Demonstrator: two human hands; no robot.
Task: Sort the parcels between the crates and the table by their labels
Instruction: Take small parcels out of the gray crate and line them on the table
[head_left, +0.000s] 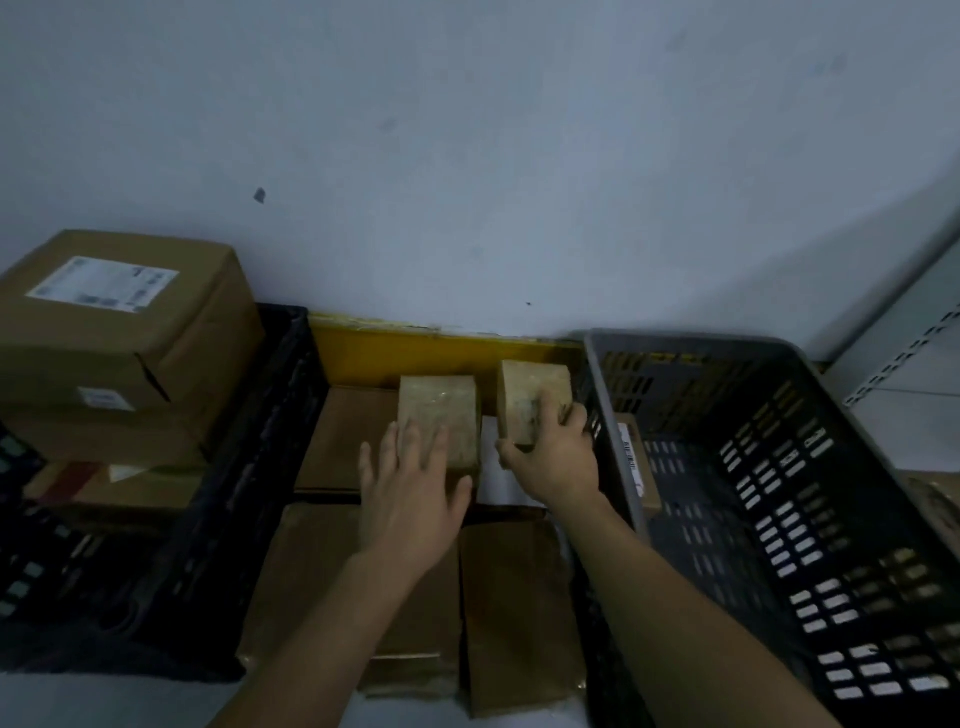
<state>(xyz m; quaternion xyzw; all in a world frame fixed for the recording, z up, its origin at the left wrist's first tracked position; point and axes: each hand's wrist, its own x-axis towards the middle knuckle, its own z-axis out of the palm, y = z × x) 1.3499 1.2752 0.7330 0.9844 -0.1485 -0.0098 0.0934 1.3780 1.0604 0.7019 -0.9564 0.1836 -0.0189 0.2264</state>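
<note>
Gripping a small tan parcel (535, 400) by its lower end, the right hand (550, 457) held it tilted just left of the grey crate (727, 353). Further left of that crate, the left hand (413, 483) lay flat with fingers spread on a second small parcel (439, 410), which rested on flat brown boxes (337, 441). A black crate (270, 415), well left of the grey one, carried a large labelled carton (119, 322). Label text was apparently too blurred to read.
</note>
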